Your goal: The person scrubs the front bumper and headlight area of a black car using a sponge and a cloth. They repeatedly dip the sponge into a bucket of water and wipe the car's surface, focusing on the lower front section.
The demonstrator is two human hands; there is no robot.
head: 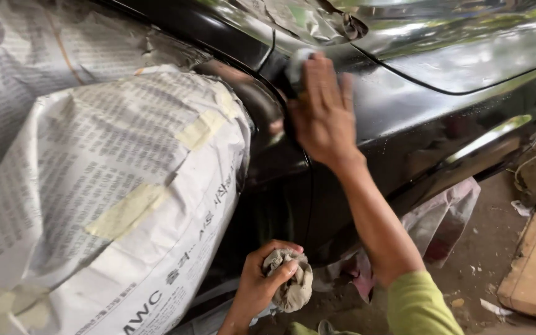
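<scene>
a small grey sanding pad (297, 67) lies flat against the glossy black car body panel (417, 118), just above the wheel arch, mostly hidden under spread fingers so only its upper left corner shows. the panel is wet-looking and shiny, mirroring trees and sky, with fine specks on its curved side. lower down, a crumpled beige-grey rag (290, 282) is bunched into a ball, wrinkled and dingy, held clear of the panel near the ground.

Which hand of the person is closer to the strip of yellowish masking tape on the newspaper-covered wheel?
The left. The left hand, closed around a crumpled grey rag, sits low beside the newspaper wrapping that carries the tape. The right hand presses a pad on the black car body, higher and farther away.
</scene>
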